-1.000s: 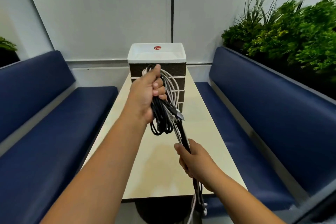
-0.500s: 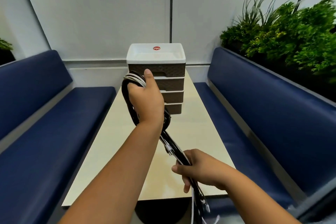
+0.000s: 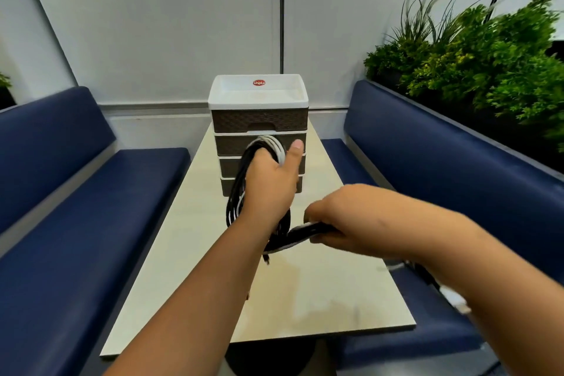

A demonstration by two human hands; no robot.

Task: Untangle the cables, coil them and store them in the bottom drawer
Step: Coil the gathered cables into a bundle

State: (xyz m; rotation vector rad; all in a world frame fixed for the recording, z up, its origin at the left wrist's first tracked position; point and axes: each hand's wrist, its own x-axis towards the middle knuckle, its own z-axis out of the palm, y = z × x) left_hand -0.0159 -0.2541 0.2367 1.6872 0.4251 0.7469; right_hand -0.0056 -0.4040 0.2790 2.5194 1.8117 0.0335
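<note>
Both hands winding cables above the table

Left hand (image 3: 270,185) grips the coiled cables (image 3: 241,189), thumb up, before the drawer unit (image 3: 259,131); right hand (image 3: 341,220) pinches the blurred loose strands, fingertips hidden.

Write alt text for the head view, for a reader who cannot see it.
A person's left hand holds a coil of black and white cables above a pale table, while the right hand grips the loose strands. Behind stands a small drawer unit, drawers shut, between blue benches.

Navy benches (image 3: 76,192) flanked a pale table (image 3: 320,299). Grey wall panels (image 3: 171,24) stood beyond the hands; green plants (image 3: 476,49) rose to their right
</note>
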